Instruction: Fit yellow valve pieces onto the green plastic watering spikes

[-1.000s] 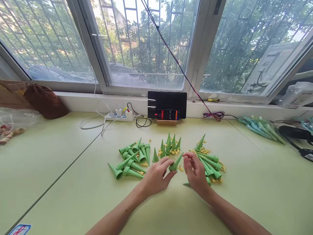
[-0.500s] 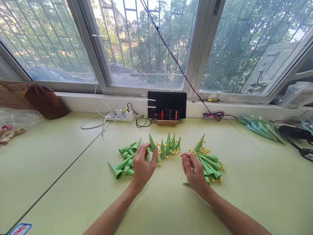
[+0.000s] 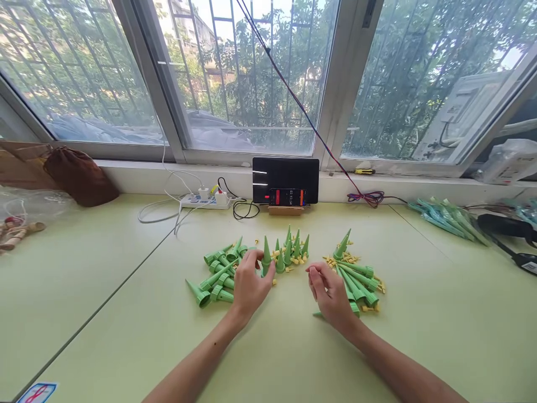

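Note:
My left hand (image 3: 251,288) pinches a green plant-watering spike (image 3: 267,252) by its wide base, the tip pointing up. To its right several green spikes (image 3: 287,252) stand upright, with small yellow valves (image 3: 298,259) at their bases. A heap of loose green spikes (image 3: 213,274) lies just left of that hand. My right hand (image 3: 332,296) hovers with its fingertips pinched together; what they hold, if anything, is too small to make out. Beside it lie more green spikes (image 3: 364,285), and a pile of yellow valves (image 3: 350,259) is around one standing spike (image 3: 343,244).
At the back, a phone (image 3: 287,197) leans against a dark tablet (image 3: 286,173). A power strip (image 3: 205,201) with cables lies left of them. Plastic-wrapped pieces (image 3: 451,221) and a black strap-like item (image 3: 512,235) are at right. A brown pouch (image 3: 79,174) sits at left.
My left hand has moved slightly right and lowered the spike beside the standing ones, turning it more upright. My right hand has shifted slightly left, fingers still pinched.

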`<action>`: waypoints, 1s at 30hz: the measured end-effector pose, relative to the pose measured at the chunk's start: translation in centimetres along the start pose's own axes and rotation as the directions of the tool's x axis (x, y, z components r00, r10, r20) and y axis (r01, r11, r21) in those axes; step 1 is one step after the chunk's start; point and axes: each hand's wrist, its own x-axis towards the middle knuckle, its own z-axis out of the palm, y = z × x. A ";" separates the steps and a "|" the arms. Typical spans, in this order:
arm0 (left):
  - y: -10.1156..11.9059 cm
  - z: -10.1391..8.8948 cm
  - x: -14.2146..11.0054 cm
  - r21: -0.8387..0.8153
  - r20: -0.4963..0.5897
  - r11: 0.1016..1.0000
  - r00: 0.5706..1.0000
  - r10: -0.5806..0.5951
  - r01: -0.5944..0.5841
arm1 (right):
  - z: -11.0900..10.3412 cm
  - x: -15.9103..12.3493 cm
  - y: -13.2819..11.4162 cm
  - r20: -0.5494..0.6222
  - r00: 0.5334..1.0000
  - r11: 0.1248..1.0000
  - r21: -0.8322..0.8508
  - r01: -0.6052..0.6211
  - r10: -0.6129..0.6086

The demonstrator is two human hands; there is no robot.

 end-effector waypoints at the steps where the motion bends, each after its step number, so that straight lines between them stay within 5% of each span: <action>1: 0.0 0.1 0.0 0.005 -0.002 1.000 1.000 -0.007 0.007 | 0.0 0.0 0.0 0.005 1.000 1.000 0.001 -0.002 0.002; 18: 1.2 -0.2 -0.4 0.039 0.010 0.998 0.999 -0.046 0.046 | 0.1 0.1 -0.7 0.081 0.997 0.993 -0.117 0.015 -0.005; 24: 1.6 -0.6 -0.4 -0.099 -0.190 0.995 0.981 -0.040 0.022 | 0.1 0.2 -0.5 0.107 0.994 0.991 -0.135 0.025 -0.010; 27: 1.9 -0.7 -0.7 -0.165 -0.227 0.984 0.973 0.032 -0.071 | 0.1 0.2 -0.4 0.119 0.993 0.989 -0.146 0.019 -0.002; 30: 2.1 -0.4 -1.4 -0.189 -0.057 0.959 0.977 0.206 -0.213 | 0.2 0.2 -0.4 0.132 0.991 0.987 -0.163 0.015 0.007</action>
